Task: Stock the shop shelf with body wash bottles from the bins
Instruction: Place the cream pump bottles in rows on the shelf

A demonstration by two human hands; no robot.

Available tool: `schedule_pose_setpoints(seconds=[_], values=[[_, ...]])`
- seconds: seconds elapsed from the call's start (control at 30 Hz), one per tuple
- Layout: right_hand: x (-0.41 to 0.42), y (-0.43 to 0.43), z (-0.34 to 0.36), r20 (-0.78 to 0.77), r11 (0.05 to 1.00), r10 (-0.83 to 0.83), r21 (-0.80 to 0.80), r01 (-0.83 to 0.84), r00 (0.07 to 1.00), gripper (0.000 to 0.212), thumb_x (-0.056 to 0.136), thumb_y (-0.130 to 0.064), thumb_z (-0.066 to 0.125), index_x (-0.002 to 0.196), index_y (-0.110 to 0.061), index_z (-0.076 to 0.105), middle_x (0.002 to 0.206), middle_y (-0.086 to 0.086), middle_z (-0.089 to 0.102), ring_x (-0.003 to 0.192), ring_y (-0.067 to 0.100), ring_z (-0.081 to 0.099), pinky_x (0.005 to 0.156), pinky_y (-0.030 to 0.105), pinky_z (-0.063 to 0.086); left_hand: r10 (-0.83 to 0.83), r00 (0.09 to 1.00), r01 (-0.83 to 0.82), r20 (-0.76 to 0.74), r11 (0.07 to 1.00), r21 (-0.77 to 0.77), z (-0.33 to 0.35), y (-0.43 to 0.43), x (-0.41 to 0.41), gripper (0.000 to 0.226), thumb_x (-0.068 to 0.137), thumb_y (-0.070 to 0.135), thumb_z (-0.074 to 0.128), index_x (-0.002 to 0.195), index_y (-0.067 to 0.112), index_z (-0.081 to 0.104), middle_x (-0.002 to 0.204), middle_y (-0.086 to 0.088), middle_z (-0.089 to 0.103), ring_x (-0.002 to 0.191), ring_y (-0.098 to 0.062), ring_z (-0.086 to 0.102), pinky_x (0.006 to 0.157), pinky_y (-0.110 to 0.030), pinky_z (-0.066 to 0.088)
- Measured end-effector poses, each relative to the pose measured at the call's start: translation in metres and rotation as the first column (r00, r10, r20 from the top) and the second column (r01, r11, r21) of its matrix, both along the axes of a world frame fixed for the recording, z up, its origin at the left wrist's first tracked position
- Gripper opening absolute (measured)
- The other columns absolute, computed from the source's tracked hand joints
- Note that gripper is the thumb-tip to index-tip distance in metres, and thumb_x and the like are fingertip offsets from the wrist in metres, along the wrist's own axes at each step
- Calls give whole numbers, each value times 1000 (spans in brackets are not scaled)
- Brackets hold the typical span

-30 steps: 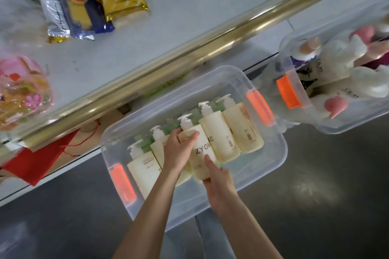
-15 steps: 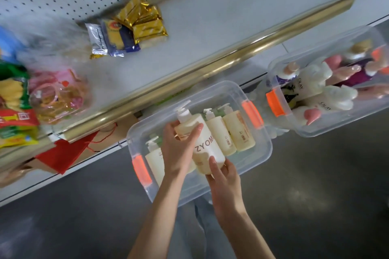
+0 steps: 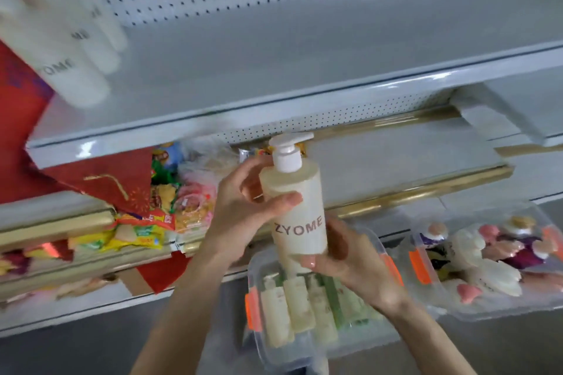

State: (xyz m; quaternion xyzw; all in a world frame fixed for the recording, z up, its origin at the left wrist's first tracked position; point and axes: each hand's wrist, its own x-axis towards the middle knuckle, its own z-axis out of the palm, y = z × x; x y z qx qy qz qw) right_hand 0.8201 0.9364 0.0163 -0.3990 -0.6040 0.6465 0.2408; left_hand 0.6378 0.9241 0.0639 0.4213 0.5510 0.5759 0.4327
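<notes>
The left hand [image 3: 240, 213] and right hand [image 3: 350, 265] are clasping one ZYOME pump bottle [image 3: 304, 186] mid-frame — shelved bottles [image 3: 73, 70] are standing upper left, binned bottles [image 3: 300, 304] are lying lower centre.

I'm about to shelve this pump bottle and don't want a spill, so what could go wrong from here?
The ZYOME pump bottle, held by the left hand and right hand, is below the white shelf lip; its pump head might catch there. Setting it beside the standing ZYOME bottles could topple them.
</notes>
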Motion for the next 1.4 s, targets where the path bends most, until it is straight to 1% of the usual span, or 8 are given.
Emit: schedule_pose_setpoints(seconds=[0.17,0.37,0.5,0.63,0.77,0.97,1.2,1.4], values=[[-55,32,55,27,976,158,148,-160,987,67,64,-28,84,124,-23,54,115,-10,68,109,7,62,96,32,50,-19,997,25,-76,997,71,57,5,-43,56,48,14,88,97,28,63,88,11,72,85,-2,67,69,-16,51],[-132,52,89,47,954,147,257,-154,988,82,53,-51,81,125,-28,49,117,-13,65,113,3,58,96,30,49,94,995,-95,16,978,185,91,15,-95,55,65,8,73,114,25,58,105,9,71,98,-6,66,77,-19,51],[-174,63,101,19,950,138,282,-138,990,72,49,-50,78,112,-22,57,98,-14,70,89,-4,62,73,14,45,259,965,-258,35,927,272,93,18,-134,44,77,30,67,119,20,58,115,8,68,109,-6,62,83,-17,49],[-207,79,105,19,954,120,274,-121,993,66,50,-48,77,109,-25,58,98,-17,70,89,-3,63,73,16,49,651,757,-615,-51,737,279,68,19,-180,21,89,26,60,110,22,60,109,9,66,103,0,60,89,-20,49],[-238,106,106,86,941,70,325,-94,994,64,56,-42,81,112,-26,56,103,-13,69,88,-3,63,72,16,50,761,574,-737,-302,641,213,37,26,-229,50,84,31,70,128,15,50,125,0,57,116,-15,54,100,-42,46],[-285,146,99,165,912,-15,408,-55,986,59,69,-22,84,118,-19,52,108,-11,65,102,3,61,75,11,47,614,668,-656,-419,753,58,32,56,-265,93,73,27,81,147,15,26,145,-5,46,131,-23,46,103,-34,39],[-322,189,95,232,885,-25,457,-86,972,66,71,-26,82,126,-19,46,113,-7,60,107,10,57,90,23,44,551,778,-578,-301,816,0,35,81,-292,94,59,30,87,138,8,41,129,-8,59,117,-21,57,98,-40,47],[-351,232,92,258,886,-20,453,-102,966,75,71,-29,82,133,-17,42,119,-4,58,109,12,55,91,26,43,538,818,-544,-204,838,29,37,76,-292,86,67,9,83,141,10,38,128,1,56,114,-11,53,87,-17,41]])
